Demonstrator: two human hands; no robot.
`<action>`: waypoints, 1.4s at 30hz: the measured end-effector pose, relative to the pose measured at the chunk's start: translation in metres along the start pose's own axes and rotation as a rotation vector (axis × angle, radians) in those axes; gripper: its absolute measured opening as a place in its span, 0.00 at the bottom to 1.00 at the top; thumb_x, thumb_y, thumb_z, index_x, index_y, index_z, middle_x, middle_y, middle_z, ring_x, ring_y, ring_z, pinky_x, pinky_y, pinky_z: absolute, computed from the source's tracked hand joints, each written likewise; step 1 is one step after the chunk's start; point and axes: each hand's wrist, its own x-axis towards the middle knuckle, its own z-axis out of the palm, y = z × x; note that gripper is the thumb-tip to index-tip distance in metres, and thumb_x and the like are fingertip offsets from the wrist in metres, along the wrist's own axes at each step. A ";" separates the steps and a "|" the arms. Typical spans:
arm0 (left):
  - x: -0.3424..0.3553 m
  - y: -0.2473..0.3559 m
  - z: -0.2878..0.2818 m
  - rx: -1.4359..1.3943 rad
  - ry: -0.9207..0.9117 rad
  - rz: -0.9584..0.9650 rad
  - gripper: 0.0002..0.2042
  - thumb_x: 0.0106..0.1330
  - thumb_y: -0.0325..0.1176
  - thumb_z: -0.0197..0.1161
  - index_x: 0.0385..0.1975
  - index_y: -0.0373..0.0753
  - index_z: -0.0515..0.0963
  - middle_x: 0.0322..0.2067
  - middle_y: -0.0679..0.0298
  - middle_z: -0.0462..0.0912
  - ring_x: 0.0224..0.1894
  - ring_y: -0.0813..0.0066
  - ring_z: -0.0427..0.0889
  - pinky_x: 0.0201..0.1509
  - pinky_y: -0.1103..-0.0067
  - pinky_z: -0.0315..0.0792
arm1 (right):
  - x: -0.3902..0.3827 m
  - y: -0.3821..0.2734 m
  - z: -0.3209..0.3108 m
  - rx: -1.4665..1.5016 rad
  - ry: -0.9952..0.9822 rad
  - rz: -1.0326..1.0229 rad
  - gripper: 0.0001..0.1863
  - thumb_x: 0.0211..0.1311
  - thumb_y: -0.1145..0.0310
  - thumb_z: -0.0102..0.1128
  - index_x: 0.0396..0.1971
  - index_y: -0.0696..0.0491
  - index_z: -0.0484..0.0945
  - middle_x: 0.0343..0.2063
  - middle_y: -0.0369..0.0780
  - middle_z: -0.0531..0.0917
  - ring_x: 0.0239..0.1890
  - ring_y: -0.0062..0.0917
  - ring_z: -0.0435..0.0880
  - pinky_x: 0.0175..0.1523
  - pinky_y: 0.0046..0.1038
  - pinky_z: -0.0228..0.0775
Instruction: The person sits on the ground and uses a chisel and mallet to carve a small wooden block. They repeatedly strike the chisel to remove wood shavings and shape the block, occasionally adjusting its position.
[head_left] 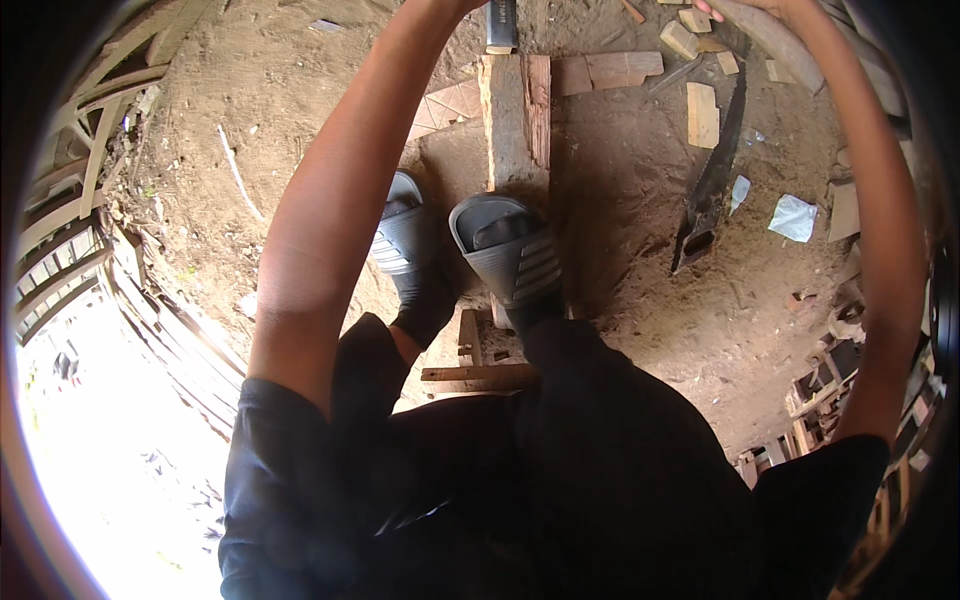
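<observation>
- Plank (518, 120): thick, rough, pale grey-brown with a reddish right edge; lies on the dirt at upper centre, running up-frame from the feet.
- Dark tool (501, 25) at top edge, just above the plank's far end; kind unclear.
- Left hand: out of frame at top, forearm reaching toward the tool; grip cannot be told.
- Right hand (745, 8): only fingertips visible at top right, touching a curved pale board (780, 40); grip cannot be told.
- Right slipper (510, 255) rests on the plank's near end; left slipper (402, 235) just beside it.
- Long dark saw blade (712, 180) on the dirt, right of the plank.
- Wood offcuts (702, 115) scattered upper right.
</observation>
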 end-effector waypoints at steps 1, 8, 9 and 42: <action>0.003 -0.003 0.002 0.031 0.028 -0.029 0.22 0.71 0.44 0.66 0.17 0.46 0.65 0.11 0.71 0.63 0.10 0.80 0.59 0.14 0.78 0.53 | 0.005 -0.004 0.000 -0.023 -0.006 -0.012 0.33 0.58 0.81 0.58 0.66 0.63 0.67 0.28 0.39 0.82 0.23 0.20 0.80 0.28 0.25 0.74; 0.015 -0.032 0.002 0.033 0.144 -0.165 0.24 0.71 0.45 0.67 0.14 0.44 0.67 0.10 0.69 0.64 0.09 0.78 0.60 0.14 0.75 0.54 | 0.035 -0.027 -0.013 -0.232 -0.013 -0.001 0.40 0.58 0.80 0.61 0.73 0.63 0.60 0.31 0.40 0.84 0.26 0.18 0.80 0.28 0.21 0.74; 0.013 -0.031 0.003 0.075 0.159 -0.165 0.25 0.71 0.45 0.67 0.13 0.44 0.68 0.10 0.69 0.64 0.09 0.77 0.61 0.13 0.75 0.55 | 0.035 -0.033 -0.013 -0.238 -0.017 -0.005 0.40 0.58 0.80 0.61 0.73 0.63 0.59 0.32 0.40 0.84 0.26 0.18 0.80 0.28 0.20 0.74; 0.028 -0.058 -0.001 0.346 0.188 -0.175 0.22 0.71 0.45 0.64 0.20 0.33 0.76 0.15 0.64 0.75 0.15 0.74 0.76 0.21 0.71 0.73 | 0.049 -0.052 -0.075 -0.032 0.107 -0.144 0.41 0.67 0.75 0.65 0.75 0.64 0.54 0.26 0.34 0.80 0.23 0.14 0.78 0.24 0.20 0.74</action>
